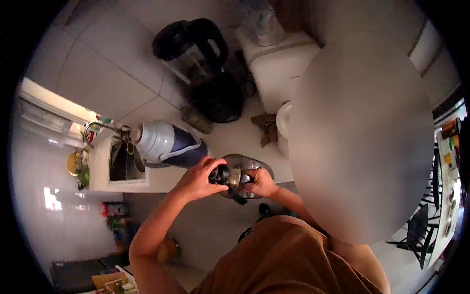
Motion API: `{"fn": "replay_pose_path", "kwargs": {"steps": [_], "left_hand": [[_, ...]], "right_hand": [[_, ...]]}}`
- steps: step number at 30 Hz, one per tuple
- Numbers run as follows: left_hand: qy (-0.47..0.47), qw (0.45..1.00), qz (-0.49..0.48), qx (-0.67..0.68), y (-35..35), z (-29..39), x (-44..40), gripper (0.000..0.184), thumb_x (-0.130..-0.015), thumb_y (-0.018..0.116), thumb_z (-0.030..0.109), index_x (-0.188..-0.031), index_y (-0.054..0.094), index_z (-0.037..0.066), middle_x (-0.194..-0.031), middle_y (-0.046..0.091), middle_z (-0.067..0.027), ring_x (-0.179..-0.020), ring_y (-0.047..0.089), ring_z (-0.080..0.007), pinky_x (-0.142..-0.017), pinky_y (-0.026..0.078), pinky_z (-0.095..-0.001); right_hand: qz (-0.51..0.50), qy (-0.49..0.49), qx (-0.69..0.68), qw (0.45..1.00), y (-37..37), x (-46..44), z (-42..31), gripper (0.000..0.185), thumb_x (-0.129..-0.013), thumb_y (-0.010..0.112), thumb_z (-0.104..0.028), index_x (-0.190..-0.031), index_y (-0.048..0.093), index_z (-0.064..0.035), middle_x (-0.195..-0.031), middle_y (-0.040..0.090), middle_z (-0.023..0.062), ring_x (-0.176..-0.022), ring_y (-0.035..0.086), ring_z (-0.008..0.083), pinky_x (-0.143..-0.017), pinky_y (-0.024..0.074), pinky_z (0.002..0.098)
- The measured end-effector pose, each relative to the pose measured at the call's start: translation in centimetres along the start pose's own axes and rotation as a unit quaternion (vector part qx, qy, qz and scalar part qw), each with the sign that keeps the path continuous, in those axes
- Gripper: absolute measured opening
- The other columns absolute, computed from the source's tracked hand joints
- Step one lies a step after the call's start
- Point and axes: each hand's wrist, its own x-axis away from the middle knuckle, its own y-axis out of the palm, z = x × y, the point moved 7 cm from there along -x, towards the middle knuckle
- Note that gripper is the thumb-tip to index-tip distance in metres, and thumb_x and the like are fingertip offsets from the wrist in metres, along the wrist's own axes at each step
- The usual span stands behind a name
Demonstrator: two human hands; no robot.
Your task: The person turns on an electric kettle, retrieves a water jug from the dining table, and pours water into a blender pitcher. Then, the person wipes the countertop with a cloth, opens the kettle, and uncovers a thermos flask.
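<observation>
Jug (237, 175) located at the counter's (241, 134) front edge, held two-handed. Right hand (260, 183): fingers wrapped on its side, seemingly to steady it. Left hand (201, 177): thumb and fingers clamped around the dark top (222, 173), apparently so both ends are controlled.

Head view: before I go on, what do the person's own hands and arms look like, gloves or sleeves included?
The left hand and right hand are bare, no gloves. No sleeve covers the left arm or right forearm. I make out no watch or bracelet. The top is plain brown.
</observation>
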Motion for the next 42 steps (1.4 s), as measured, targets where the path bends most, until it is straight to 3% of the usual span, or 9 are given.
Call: {"fn": "replay_pose_path", "kwargs": {"steps": [3,9,11,13,14,21,26,30,42], "left_hand": [[-0.009,0.998,0.043,0.033,0.4,-1.3,-1.0,0.055,-0.073,0.076,0.044,-0.105,0.055,0.005,-0.097,0.061,-0.0186,-0.094,0.062,-0.0319,-0.078,0.05,-0.0407],[-0.368,0.922,-0.04,0.113,1.2,-5.4,0.3,0.061,-0.09,0.049,0.058,-0.069,0.055,0.001,-0.048,0.057,-0.0084,-0.042,0.058,-0.0238,-0.065,0.052,-0.0378],[-0.352,0.934,-0.062,0.027,1.3,-5.6,0.4,0.051,-0.091,0.053,0.051,-0.084,0.061,0.002,-0.067,0.065,-0.0126,-0.061,0.066,-0.0252,-0.072,0.052,-0.0391],[-0.053,0.978,0.188,-0.076,-1.4,-0.9,0.1,0.046,-0.089,0.059,0.045,-0.113,0.06,0.006,-0.108,0.063,-0.0164,-0.097,0.064,-0.0281,-0.086,0.049,-0.0398],[0.003,0.987,0.142,-0.072,-1.4,0.9,0.0,0.06,-0.082,0.068,0.033,-0.135,0.046,0.015,-0.138,0.043,-0.0126,-0.124,0.046,-0.0305,-0.097,0.043,-0.0404],[0.06,0.992,-0.044,-0.105,0.8,1.5,-1.3,0.075,-0.066,0.079,0.012,-0.133,0.047,0.015,-0.138,0.04,-0.0107,-0.124,0.042,-0.0319,-0.103,0.038,-0.0429],[-0.099,0.995,-0.03,-0.011,0.5,0.2,-1.8,0.053,-0.071,0.078,0.031,-0.111,0.053,0.006,-0.095,0.061,-0.0137,-0.09,0.06,-0.0328,-0.083,0.05,-0.0389],[-0.307,0.895,0.007,0.323,1.2,-3.1,-1.0,0.051,-0.083,0.064,0.048,-0.096,0.051,0.0,-0.066,0.06,-0.0104,-0.041,0.056,-0.0136,-0.035,0.043,-0.0271],[-0.162,0.898,0.133,0.387,-7.7,-2.3,2.6,0.041,-0.081,0.07,0.027,-0.113,0.054,0.005,-0.092,0.064,-0.0072,-0.089,0.061,-0.0158,-0.081,0.047,-0.0305]], "right_hand": [[0.011,-0.019,0.047,0.999,-0.3,-0.3,0.7,0.032,-0.066,0.069,-0.012,-0.097,0.065,-0.0043,-0.089,0.066,0.0174,-0.081,0.063,0.035,-0.072,0.0495,0.0398],[0.009,0.005,0.04,0.999,-1.0,0.0,0.0,0.031,-0.064,0.071,-0.014,-0.092,0.064,-0.0038,-0.082,0.064,0.0184,-0.074,0.062,0.035,-0.066,0.0484,0.04],[-0.02,0.061,0.1,0.993,-0.6,-0.2,2.7,0.031,-0.064,0.072,-0.016,-0.092,0.064,-0.0032,-0.08,0.064,0.0192,-0.071,0.062,0.0341,-0.064,0.0482,0.0403],[0.016,0.028,0.033,0.999,-0.4,-0.4,3.5,0.031,-0.064,0.072,-0.018,-0.09,0.065,-0.0024,-0.075,0.063,0.0198,-0.065,0.062,0.0332,-0.061,0.0474,0.0403],[0.019,0.029,0.033,0.999,-0.5,-0.3,3.0,0.031,-0.064,0.072,-0.018,-0.09,0.065,-0.0024,-0.075,0.063,0.0198,-0.065,0.062,0.0332,-0.061,0.0474,0.0403],[0.0,0.014,0.037,0.999,-1.7,-0.2,-0.2,0.03,-0.065,0.072,-0.017,-0.091,0.067,-0.0043,-0.074,0.064,0.0175,-0.066,0.063,0.0328,-0.061,0.0486,0.0392],[-0.001,0.008,0.029,1.0,-1.3,0.2,0.0,0.03,-0.064,0.07,-0.014,-0.092,0.066,-0.0031,-0.078,0.063,0.0208,-0.071,0.063,0.0348,-0.065,0.049,0.0407],[0.004,0.038,0.013,0.999,-0.9,0.1,3.0,0.029,-0.062,0.068,-0.013,-0.088,0.064,0.0006,-0.073,0.061,0.02,-0.067,0.062,0.0308,-0.065,0.0485,0.0378],[0.077,0.009,-0.133,0.988,-2.4,1.0,4.3,0.01,-0.068,0.064,-0.001,-0.069,0.055,0.0006,-0.057,0.047,0.0023,-0.055,0.044,0.0095,-0.048,0.0375,0.0298]]}}
